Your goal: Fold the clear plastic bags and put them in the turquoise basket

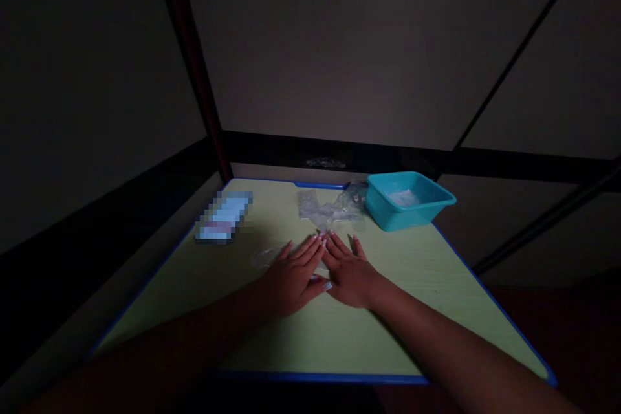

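Observation:
My left hand (294,277) lies palm down with its fingers stretched out over a clear plastic bag (266,257) on the table. My right hand (350,273) rests flat beside it, fingers spread, and the fingertips of both hands meet near the middle. Most of the bag is hidden under the hands; a thin part shows left of my left hand. Just beyond the fingertips lie more crumpled clear plastic bags (330,210).
A turquoise plastic basin (402,217) with something whitish inside stands at the back right of the pale green table (466,310), which has a blue edge. A blurred-out rectangular bright object (226,217) lies at the back left. Wall panels rise behind.

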`<state>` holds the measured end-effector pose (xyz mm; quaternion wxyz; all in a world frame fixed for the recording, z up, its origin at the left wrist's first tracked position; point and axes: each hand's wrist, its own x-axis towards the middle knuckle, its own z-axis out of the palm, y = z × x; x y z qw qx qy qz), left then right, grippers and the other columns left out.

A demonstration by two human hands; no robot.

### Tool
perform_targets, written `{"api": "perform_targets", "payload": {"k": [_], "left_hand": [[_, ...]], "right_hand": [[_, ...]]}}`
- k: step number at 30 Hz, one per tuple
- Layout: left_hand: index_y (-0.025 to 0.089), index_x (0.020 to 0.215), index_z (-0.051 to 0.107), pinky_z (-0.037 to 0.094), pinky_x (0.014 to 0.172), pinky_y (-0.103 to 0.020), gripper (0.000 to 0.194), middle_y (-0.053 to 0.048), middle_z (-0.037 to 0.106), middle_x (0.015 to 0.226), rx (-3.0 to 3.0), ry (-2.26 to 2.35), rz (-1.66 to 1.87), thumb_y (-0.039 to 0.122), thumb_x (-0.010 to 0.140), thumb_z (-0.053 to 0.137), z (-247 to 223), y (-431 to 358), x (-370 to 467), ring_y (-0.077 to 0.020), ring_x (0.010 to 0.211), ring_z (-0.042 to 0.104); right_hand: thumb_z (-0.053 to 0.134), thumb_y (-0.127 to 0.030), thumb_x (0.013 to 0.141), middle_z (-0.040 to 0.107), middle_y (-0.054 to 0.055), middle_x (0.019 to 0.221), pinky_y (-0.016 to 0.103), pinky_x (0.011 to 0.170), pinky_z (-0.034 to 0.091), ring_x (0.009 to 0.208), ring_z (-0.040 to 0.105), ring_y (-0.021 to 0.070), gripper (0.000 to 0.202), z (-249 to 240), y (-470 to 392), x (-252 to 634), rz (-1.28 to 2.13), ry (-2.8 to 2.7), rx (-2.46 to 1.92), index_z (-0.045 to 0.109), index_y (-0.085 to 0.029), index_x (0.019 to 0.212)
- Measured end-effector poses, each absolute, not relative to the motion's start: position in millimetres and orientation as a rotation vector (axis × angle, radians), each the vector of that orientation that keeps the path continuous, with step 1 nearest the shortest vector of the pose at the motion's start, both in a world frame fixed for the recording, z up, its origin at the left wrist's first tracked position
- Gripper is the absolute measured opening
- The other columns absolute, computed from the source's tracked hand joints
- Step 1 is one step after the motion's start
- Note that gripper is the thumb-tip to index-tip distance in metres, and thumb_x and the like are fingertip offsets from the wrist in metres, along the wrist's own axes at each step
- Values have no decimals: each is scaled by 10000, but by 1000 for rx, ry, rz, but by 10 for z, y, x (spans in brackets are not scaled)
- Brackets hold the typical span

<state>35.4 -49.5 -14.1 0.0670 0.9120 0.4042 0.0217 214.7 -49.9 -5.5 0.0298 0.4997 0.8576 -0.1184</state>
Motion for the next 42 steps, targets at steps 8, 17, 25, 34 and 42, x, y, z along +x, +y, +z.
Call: {"api": "perform_targets", "payload": {"k": [8, 17, 25, 34, 42], "left_hand": [[178, 1519, 199, 172, 1077, -687, 671, -123, 95, 1584, 2594, 1474, -24, 539, 960, 280, -98, -550, 347, -345, 1460, 67], [418, 1494, 178, 150, 931, -821, 633, -75, 38, 1606, 2349, 1761, 20, 634, 913, 307, -166, -411, 222, -498, 1412, -25], [318, 1510, 221, 194, 968, -775, 688, -157, 70, 1598, 2408, 1933, 146, 597, 905, 394, -139, -365, 249, -519, 1406, 47], [119, 1520, 163, 145, 1161, -516, 678, -129, 109, 1582, 2697, 1233, 33, 479, 961, 294, -66, -505, 341, -233, 1471, 100], [236, 1520, 210, 173, 1050, -707, 681, -110, 103, 1592, 2499, 1658, 3, 556, 930, 327, -175, -435, 278, -414, 1444, 44]], "right_hand": [[354, -570, 910, -16, 73, 1584, 638, 1113, -24, 1467, -32, 292, 761, -21, -504, 2143, -393, 2602, 1562, 139, -195, 1536], [222, -716, 892, 0, 60, 1590, 653, 1102, -30, 1464, -61, 297, 814, -43, -503, 2154, -421, 2632, 1593, 59, -247, 1537], [225, -711, 893, -8, 59, 1585, 648, 1102, -47, 1463, -55, 300, 818, -53, -502, 2155, -427, 2652, 1582, 67, -230, 1536], [363, -620, 893, 0, 75, 1584, 635, 1113, -30, 1461, -52, 312, 815, -41, -495, 2160, -417, 2628, 1554, 127, -175, 1534], [258, -707, 888, -7, 48, 1589, 640, 1107, -43, 1464, -60, 294, 819, -32, -508, 2152, -463, 2654, 1591, 50, -251, 1537]]}}
